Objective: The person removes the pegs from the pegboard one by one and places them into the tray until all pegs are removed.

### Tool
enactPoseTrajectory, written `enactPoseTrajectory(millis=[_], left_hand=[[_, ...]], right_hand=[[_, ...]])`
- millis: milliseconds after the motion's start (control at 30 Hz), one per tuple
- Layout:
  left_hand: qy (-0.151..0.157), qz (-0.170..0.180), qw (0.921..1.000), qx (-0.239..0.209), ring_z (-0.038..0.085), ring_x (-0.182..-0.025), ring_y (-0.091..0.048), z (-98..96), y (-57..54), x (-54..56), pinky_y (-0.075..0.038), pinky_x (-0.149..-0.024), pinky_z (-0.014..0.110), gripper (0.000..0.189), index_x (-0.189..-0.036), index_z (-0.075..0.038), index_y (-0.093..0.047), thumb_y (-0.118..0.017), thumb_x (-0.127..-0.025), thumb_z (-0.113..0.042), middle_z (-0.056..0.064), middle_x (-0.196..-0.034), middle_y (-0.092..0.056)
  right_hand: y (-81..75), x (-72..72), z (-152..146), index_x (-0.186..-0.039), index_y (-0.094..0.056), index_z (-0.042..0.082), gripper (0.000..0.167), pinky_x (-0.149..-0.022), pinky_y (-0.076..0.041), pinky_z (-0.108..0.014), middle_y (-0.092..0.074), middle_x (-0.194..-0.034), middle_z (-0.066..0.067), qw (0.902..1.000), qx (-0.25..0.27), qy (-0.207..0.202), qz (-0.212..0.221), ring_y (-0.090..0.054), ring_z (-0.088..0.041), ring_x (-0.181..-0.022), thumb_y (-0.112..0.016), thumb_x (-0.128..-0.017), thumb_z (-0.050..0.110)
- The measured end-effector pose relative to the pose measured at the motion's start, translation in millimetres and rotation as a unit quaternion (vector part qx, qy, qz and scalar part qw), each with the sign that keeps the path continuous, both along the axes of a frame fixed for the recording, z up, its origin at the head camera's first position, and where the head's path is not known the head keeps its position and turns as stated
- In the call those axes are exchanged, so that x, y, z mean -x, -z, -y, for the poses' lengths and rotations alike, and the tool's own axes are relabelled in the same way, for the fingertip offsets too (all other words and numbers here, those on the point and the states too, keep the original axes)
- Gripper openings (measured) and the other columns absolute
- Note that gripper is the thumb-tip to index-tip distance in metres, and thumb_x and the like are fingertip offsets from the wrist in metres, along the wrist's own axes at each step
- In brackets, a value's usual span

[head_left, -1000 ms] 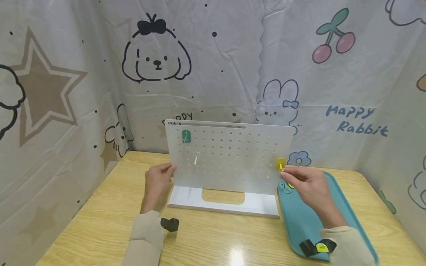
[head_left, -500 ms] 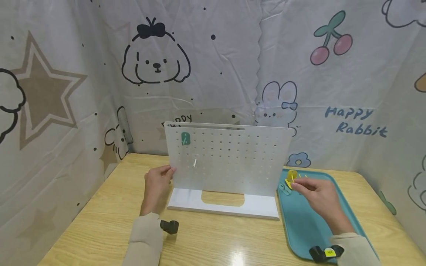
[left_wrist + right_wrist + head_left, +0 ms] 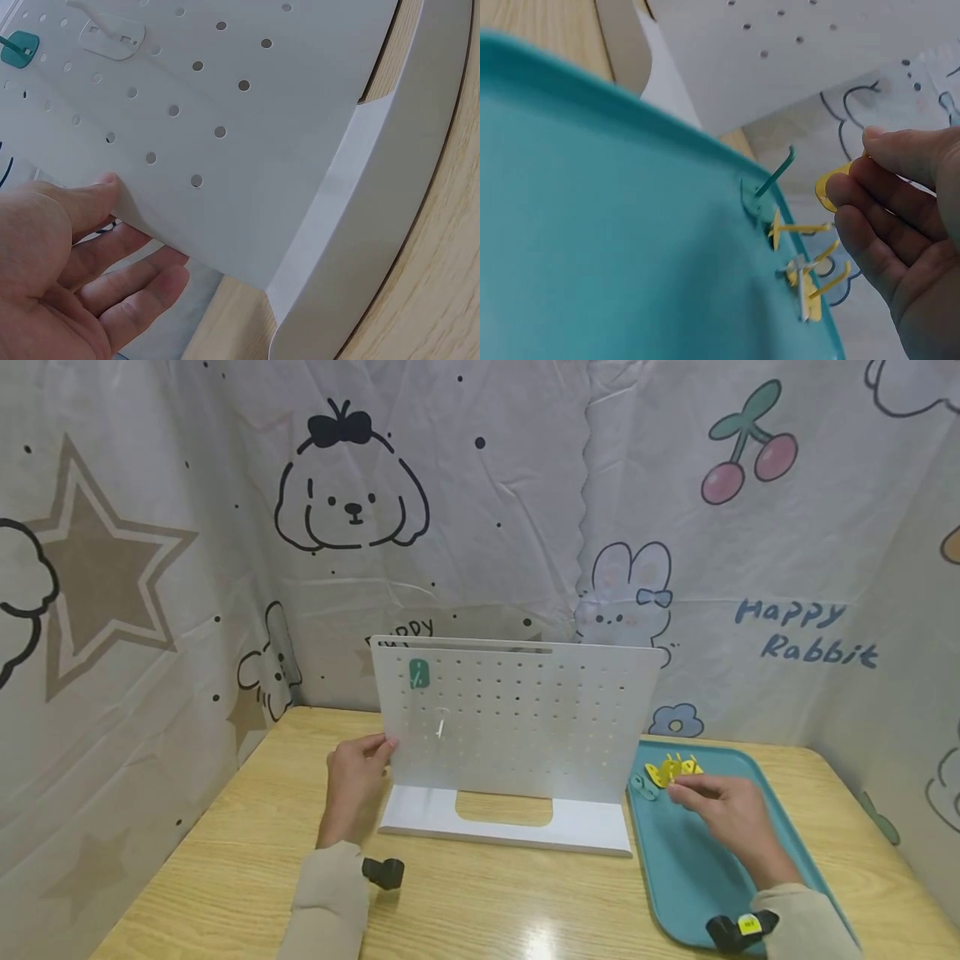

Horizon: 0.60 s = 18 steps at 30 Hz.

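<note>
Head view: right hand [image 3: 727, 820], grip nearly closed, thumb and fingers pinching a yellow hook [image 3: 827, 187] over the far end of the teal tray [image 3: 697, 877]. Left hand [image 3: 356, 783], grip on left edge of white pegboard [image 3: 517, 731], thumb in front, fingers behind. Green hook [image 3: 419, 673], white hook [image 3: 116, 40] mounted on board.

"Happy Rabbit" [image 3: 813, 635] on backdrop [image 3: 517, 552], partial "PPY" [image 3: 417, 627] there, yellow wrist label [image 3: 748, 926] illegible
</note>
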<state>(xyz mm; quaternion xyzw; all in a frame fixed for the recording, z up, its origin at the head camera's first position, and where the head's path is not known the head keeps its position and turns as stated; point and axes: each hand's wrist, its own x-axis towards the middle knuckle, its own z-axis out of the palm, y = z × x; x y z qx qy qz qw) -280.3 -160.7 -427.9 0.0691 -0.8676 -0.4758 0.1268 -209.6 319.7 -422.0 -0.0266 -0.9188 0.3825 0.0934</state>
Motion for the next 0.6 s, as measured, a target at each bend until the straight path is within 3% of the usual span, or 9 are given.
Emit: enactPoseTrajectory(millis=[233, 467, 600], left_hand=[[0.0, 0.0, 1.0, -0.001, 0.023, -0.082, -0.071, 0.3, -0.4, 0.6, -0.056, -0.072, 0.039, 0.035, -0.125, -0.002, -0.069, -0.064, -0.101, -0.027, 0.016, -0.108, -0.073], [0.005, -0.001, 1.0, 0.001, 0.027, -0.086, -0.072, -0.1, -1.2, -1.1, -0.058, -0.073, 0.04, 0.034, -0.124, -0.001, -0.069, -0.064, -0.101, -0.026, 0.018, -0.109, -0.072], [0.006, 0.002, 1.0, -0.004, 0.029, -0.09, -0.072, -0.8, -2.1, -1.2, -0.058, -0.074, 0.04, 0.034, -0.124, -0.001, -0.069, -0.064, -0.101, -0.026, 0.018, -0.111, -0.071]], right_hand=[[10.9, 4.9, -7, -0.11, -0.076, 0.001, 0.034, -0.079, -0.052, -0.043, -0.073, -0.107, -0.014, 0.9999, -0.005, -0.006, 0.015, -0.068, -0.027, -0.093, -0.074, -0.093, 0.03], [20.2, 6.8, -10, -0.105, -0.077, 0.002, 0.029, -0.081, -0.049, -0.045, -0.072, -0.109, -0.017, 0.9995, -0.022, -0.013, 0.02, -0.063, -0.035, -0.103, -0.075, -0.092, 0.028], [26.1, 8.3, -12, -0.104, -0.077, 0.002, 0.027, -0.078, -0.049, -0.04, -0.071, -0.108, -0.016, 0.9994, -0.019, -0.008, 0.028, -0.064, -0.03, -0.099, -0.074, -0.092, 0.026]])
